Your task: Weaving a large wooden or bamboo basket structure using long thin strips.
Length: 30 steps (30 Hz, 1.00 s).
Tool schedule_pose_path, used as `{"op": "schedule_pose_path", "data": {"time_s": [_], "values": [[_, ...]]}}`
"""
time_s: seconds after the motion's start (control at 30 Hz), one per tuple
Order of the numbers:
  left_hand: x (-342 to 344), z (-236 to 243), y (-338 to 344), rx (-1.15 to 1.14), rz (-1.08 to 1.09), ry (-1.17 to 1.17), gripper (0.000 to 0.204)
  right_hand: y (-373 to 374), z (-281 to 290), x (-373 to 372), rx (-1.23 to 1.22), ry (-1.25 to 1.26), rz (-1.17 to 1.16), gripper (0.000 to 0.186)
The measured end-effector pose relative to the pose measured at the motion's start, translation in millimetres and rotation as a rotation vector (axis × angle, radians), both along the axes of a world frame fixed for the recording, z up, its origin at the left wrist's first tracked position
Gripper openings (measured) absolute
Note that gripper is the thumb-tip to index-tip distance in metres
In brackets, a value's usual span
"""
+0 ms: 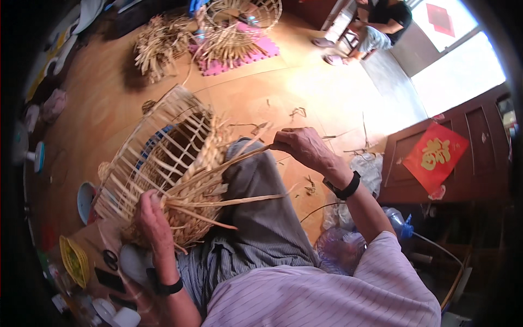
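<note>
A half-woven basket of tan plant fibre rests on its side against my lap, its open frame of pale rods facing up and left. My left hand grips the weave at the basket's edge, where several loose strands fan out. Out to the right, my right hand is closed on a long twisted fibre strand that runs taut back to the weave. The strand's tip pokes out beyond my fist. Something blue shows inside the frame. My left fingertips are partly hidden among the strands.
Fibre scraps litter the tiled floor ahead. Farther off lie a fibre bundle and another basket on a pink foam mat. A person sits at the far right. A clear plastic bottle stands by my right elbow; scissors lie at left.
</note>
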<state>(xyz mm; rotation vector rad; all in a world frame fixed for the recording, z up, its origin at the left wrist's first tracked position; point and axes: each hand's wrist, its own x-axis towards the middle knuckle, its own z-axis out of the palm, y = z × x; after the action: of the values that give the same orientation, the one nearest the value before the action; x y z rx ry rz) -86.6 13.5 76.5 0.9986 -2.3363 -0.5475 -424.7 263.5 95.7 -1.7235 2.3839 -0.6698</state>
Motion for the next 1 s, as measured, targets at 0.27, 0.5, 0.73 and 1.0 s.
{"op": "schedule_pose_path", "data": {"time_s": [0.27,0.5,0.73,1.0], "values": [[-7.1,-2.4,-7.5,0.004,0.068,0.029,0.034,135.6,-52.8,-32.6,0.098,-0.358,-0.558,0.028],[-13.8,4.5,-2.0,-0.102,0.152,-0.091,0.031,262.7,-238.9,55.3,0.284,-0.644,-0.849,0.028],[-9.3,-10.9,-4.5,-0.193,0.189,-0.120,0.030,235.6,-301.3,194.3,0.653,-1.257,-0.557,0.027],[2.6,-22.9,-29.9,-0.121,0.214,-0.044,0.032,168.7,-327.1,181.8,0.344,-0.963,-0.381,0.025]]}}
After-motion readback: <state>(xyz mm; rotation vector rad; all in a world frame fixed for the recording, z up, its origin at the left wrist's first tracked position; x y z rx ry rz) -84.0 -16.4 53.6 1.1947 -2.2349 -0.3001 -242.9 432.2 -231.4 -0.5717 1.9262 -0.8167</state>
